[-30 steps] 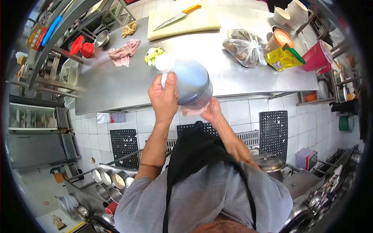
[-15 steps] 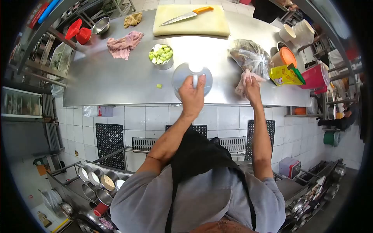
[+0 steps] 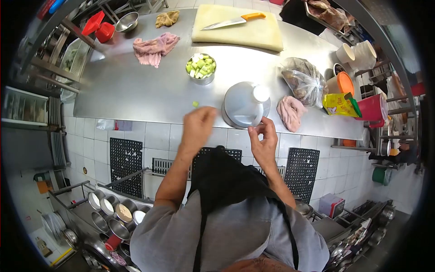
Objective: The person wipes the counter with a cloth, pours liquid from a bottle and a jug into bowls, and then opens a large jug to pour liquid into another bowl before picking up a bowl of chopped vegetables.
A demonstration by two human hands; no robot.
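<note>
Round grey metal lid with white knob (image 3: pixel 245 105) set down on the steel counter (image 3: pixel 136 97) near its front edge, apart from both hands. My left hand (image 3: pixel 198 124) hovers empty, fingers loosely curled; right hand (image 3: pixel 263 138) fingertips pinched together, empty. Small steel bowl of chopped green vegetable (image 3: pixel 200 68) sits uncovered; one piece (image 3: pixel 195 104) stray.

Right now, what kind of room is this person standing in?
Probably a restaurant or canteen kitchen. There is a long steel counter, a cutting board with a knife on it, a metal bowl of chopped vegetables, and round metal tubs lined up below.
</note>
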